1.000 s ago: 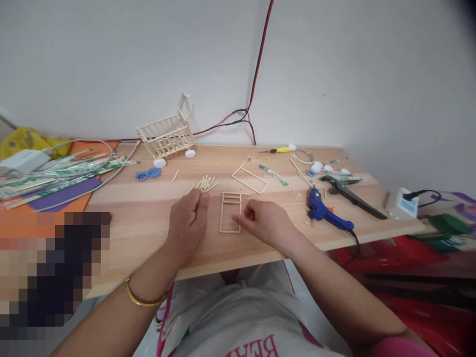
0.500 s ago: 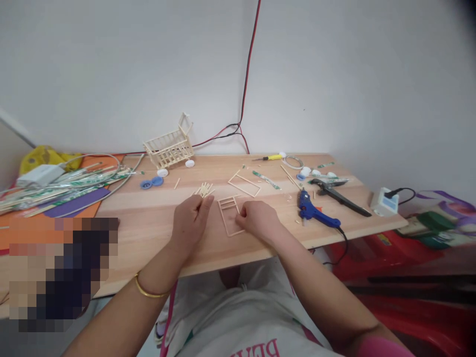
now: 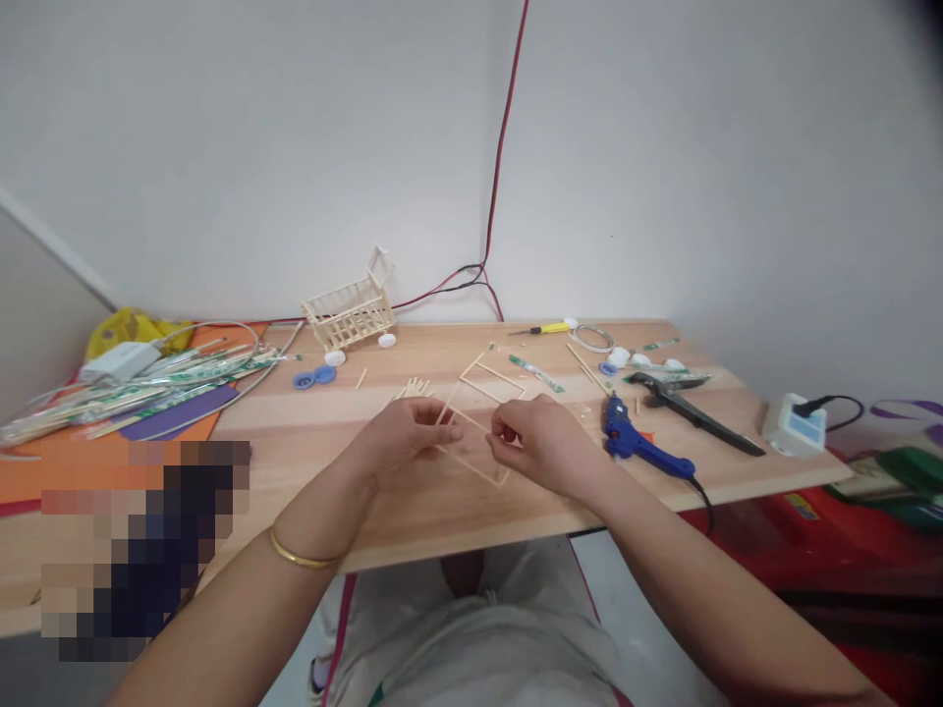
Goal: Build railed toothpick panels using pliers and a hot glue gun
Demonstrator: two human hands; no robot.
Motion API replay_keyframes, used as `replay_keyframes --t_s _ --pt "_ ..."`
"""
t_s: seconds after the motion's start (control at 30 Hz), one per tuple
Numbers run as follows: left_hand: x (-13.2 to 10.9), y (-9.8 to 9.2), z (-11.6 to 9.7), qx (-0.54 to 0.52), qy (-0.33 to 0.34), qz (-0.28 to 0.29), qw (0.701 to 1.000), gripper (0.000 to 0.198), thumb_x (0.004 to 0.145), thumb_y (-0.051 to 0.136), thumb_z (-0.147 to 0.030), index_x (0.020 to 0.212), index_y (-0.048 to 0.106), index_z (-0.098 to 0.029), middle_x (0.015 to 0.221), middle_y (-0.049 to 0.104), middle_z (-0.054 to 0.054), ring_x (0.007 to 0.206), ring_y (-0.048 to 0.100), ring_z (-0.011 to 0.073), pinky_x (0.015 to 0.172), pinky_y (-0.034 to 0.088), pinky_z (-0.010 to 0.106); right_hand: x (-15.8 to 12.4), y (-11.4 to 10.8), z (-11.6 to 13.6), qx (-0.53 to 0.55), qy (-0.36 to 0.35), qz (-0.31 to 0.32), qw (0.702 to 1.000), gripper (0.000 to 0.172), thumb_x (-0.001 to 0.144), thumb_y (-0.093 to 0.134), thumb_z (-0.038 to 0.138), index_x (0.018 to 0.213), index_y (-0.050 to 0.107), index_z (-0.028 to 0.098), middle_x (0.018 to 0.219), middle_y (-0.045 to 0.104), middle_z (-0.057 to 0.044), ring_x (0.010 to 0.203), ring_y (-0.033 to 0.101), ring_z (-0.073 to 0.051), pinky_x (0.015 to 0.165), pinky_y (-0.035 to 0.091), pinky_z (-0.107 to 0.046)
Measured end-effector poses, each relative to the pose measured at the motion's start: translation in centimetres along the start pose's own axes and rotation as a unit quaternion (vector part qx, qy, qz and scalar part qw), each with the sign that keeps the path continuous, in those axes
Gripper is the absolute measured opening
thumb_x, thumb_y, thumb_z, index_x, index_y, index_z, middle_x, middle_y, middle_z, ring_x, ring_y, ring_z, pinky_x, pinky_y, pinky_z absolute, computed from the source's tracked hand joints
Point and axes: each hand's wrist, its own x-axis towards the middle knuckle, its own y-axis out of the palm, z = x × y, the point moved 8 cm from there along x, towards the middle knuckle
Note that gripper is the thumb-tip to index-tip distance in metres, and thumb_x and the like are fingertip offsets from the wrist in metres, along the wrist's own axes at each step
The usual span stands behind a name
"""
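A rectangular frame of thin wooden sticks [image 3: 471, 465] is tilted above the table between my hands. My left hand [image 3: 402, 434] pinches its left end between thumb and fingers. The fingers of my right hand [image 3: 549, 444] are curled closed at its right side; their tips are partly hidden. Just behind my left hand lies a bunch of short cut sticks [image 3: 418, 387]. A second stick frame [image 3: 495, 379] lies flat beyond my hands.
A small stick-built cart [image 3: 350, 312] with white cap wheels stands at the back. To the right lie a blue glue gun [image 3: 640, 450], black-handled cutters [image 3: 699, 417] and a yellow-handled tool [image 3: 549, 328]. Wrapped sticks [image 3: 169, 383] pile up left. A white power socket [image 3: 796, 427] sits at the right edge.
My left hand has left the bunch of short sticks and taken hold of the stick frame. The frame has been raised and tilted from the table. The view has shifted slightly.
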Motion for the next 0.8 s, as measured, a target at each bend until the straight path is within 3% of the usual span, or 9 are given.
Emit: replay_keyframes --t_s 0.2,0.33,0.53,0.8 --pt "1.3 0.4 0.8 -0.005 -0.017 -0.006 1.0 0.024 0.062 0.078 -0.032 0.073 0.07 -0.012 0.061 0.061 -0.001 0.058 0.047 0.009 0.059 0.033 0.023 0.8 -0.1 -0.4 0.004 -0.047 0.011 0.999 0.005 0.079 0.056 0.02 0.074 0.058 0.018 0.069 0.062 0.0 0.064 0.053 -0.013 0.071 0.034 -0.028" --pt "1.8 0.7 1.0 -0.024 0.0 -0.008 1.0 0.021 0.064 0.077 -0.03 0.076 0.072 -0.014 0.068 0.066 0.0 0.065 0.053 0.0115 0.066 0.037 0.025 1.5 -0.2 -1.3 0.1 -0.036 0.02 0.994 0.01 0.079 0.059 0.026 0.085 0.059 0.019 0.078 0.063 -0.001 0.07 0.054 -0.014 0.065 0.036 -0.026" --pt "2.2 0.7 0.8 -0.025 0.024 -0.017 0.999 0.016 0.066 0.075 -0.026 0.077 0.073 -0.014 0.073 0.069 0.002 0.071 0.058 0.0139 0.071 0.041 0.026 2.7 1.3 -1.6 0.289 -0.007 0.054 0.956 0.015 0.083 0.056 0.033 0.084 0.06 0.019 0.078 0.064 0.0 0.072 0.057 -0.013 0.066 0.041 -0.025" --pt "2.4 0.7 1.1 -0.046 0.019 -0.01 0.999 0.014 0.065 0.075 -0.023 0.076 0.074 -0.016 0.075 0.07 0.001 0.073 0.06 0.0138 0.072 0.043 0.025 3.5 2.8 -1.9 0.376 0.046 0.117 0.918 0.016 0.079 0.062 0.034 0.075 0.058 0.018 0.069 0.058 0.002 0.064 0.049 -0.01 0.056 0.037 -0.022"
